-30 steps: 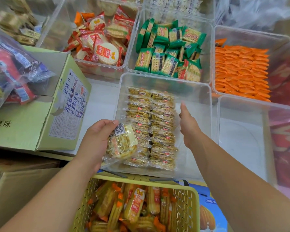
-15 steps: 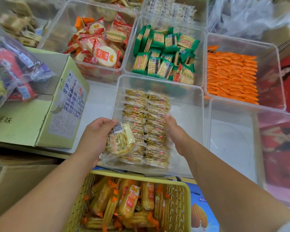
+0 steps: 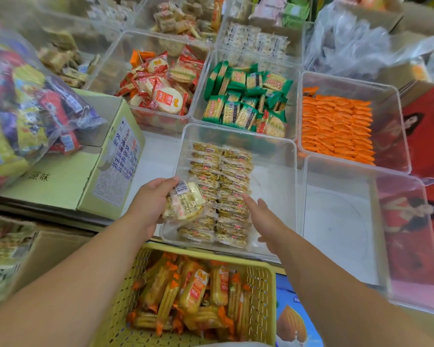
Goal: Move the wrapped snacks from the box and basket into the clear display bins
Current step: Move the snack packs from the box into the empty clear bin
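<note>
in the head view, a small stack of clear-wrapped biscuit packets (image 3: 184,204) is gripped between thumb and fingers of the left hand (image 3: 149,205), held over the near left corner of the front clear bin (image 3: 273,151). the right hand (image 3: 266,221) is seen empty with fingers spread, hovering just above the two packet rows (image 3: 221,194) already laid in that bin. those rows fill only the left part of the bin; its right part is bare, so the filling is judged partly done. the neighbouring bin on the right (image 3: 341,221) is seen holding nothing. bins behind are stocked with red-wrapped rounds (image 3: 161,86), green packets (image 3: 246,96) and orange packets (image 3: 336,128). the yellow basket (image 3: 261,276) below is heaped with orange-tipped snacks (image 3: 193,294), none moved out as far as can be told. the green box (image 3: 68,181) stands at left, its contents hidden. much work is judged to remain.
</note>
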The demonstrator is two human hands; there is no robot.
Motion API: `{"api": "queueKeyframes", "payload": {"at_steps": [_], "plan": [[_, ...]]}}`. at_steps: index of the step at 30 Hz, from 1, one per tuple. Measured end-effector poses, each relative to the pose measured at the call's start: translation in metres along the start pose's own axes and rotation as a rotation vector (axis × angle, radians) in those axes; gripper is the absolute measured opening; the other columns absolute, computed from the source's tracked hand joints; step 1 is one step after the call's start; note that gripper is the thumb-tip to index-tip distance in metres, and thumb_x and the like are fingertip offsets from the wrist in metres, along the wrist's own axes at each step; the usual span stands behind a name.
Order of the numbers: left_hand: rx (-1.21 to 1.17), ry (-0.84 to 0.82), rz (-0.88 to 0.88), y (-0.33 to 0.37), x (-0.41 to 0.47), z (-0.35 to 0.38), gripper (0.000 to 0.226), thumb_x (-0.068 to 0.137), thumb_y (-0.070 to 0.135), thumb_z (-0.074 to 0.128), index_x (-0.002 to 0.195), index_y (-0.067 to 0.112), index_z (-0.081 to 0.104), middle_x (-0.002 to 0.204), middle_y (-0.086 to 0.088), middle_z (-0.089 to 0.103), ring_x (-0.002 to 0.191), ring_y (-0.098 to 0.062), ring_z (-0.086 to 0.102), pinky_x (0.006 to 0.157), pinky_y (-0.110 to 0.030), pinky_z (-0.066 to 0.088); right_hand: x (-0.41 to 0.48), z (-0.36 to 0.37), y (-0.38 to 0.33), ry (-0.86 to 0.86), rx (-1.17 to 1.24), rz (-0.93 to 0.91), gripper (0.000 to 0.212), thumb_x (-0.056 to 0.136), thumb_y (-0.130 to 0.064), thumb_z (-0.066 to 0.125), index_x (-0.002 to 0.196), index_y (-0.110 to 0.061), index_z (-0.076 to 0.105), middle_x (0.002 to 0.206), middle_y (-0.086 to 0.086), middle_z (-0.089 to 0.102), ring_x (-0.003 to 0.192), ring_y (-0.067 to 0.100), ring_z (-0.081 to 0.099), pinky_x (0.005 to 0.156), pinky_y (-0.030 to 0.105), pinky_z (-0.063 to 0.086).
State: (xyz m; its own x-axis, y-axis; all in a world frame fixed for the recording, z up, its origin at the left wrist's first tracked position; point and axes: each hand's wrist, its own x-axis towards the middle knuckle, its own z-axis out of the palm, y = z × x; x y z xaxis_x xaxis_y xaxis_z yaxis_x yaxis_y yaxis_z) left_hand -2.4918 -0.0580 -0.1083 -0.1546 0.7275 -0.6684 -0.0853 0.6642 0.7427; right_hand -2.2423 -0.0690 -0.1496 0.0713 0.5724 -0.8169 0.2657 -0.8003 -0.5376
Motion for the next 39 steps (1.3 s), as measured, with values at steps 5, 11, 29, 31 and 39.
{"api": "queueKeyframes", "payload": {"at_steps": [5,11,29,31,39], "plan": [[-0.203,-0.042,-0.105,0.005,-0.034,0.01,0.016,0.098,0.023,0.064,0.102,0.012,0.074,0.1,-0.014,0.08,0.074,-0.025,0.078,0.062,-0.039,0.063,-0.059,-0.006,-0.006,0.09,-0.415,-0.767,0.078,0.093,-0.04,0.069,0.156,-0.046,0.022,0.166,-0.016,0.017,0.151,0.005,0.017,0.119,0.028,0.02],[-0.253,-0.256,-0.175,-0.007,-0.103,0.024,0.03,0.099,0.02,0.056,0.116,0.003,0.072,0.105,-0.024,0.076,0.073,-0.033,0.076,0.05,-0.034,0.059,-0.12,-0.012,0.01,0.032,-0.526,-1.188,0.043,0.089,-0.03,0.075,0.13,-0.037,0.065,0.149,-0.024,0.046,0.14,-0.002,0.038,0.113,0.014,0.03],[0.052,-0.327,0.127,-0.049,-0.164,0.031,0.026,0.095,0.009,0.069,0.121,0.014,0.07,0.106,-0.016,0.078,0.084,-0.029,0.074,0.063,-0.035,0.062,-0.163,-0.005,0.063,-0.071,0.418,-0.526,0.016,0.087,-0.042,0.071,0.094,-0.028,0.076,0.096,0.008,0.078,0.084,0.023,0.076,0.063,0.035,0.061],[0.048,-0.298,0.121,-0.052,-0.163,0.034,0.033,0.093,0.005,0.071,0.123,0.016,0.066,0.102,-0.013,0.079,0.077,-0.023,0.075,0.06,-0.033,0.061,-0.162,-0.003,0.067,0.082,0.302,-0.526,0.021,0.086,-0.044,0.076,0.103,-0.038,0.067,0.111,-0.001,0.071,0.089,0.01,0.073,0.071,0.036,0.063],[0.026,-0.166,0.034,-0.049,-0.139,0.062,0.054,0.069,0.021,0.085,0.119,0.026,0.065,0.104,-0.014,0.074,0.066,-0.02,0.074,0.061,-0.034,0.059,-0.158,0.0,0.072,0.25,-0.715,-1.039,0.074,0.078,-0.06,0.069,0.145,-0.038,0.048,0.146,-0.016,0.046,0.135,0.004,0.035,0.11,0.021,0.029]]}}
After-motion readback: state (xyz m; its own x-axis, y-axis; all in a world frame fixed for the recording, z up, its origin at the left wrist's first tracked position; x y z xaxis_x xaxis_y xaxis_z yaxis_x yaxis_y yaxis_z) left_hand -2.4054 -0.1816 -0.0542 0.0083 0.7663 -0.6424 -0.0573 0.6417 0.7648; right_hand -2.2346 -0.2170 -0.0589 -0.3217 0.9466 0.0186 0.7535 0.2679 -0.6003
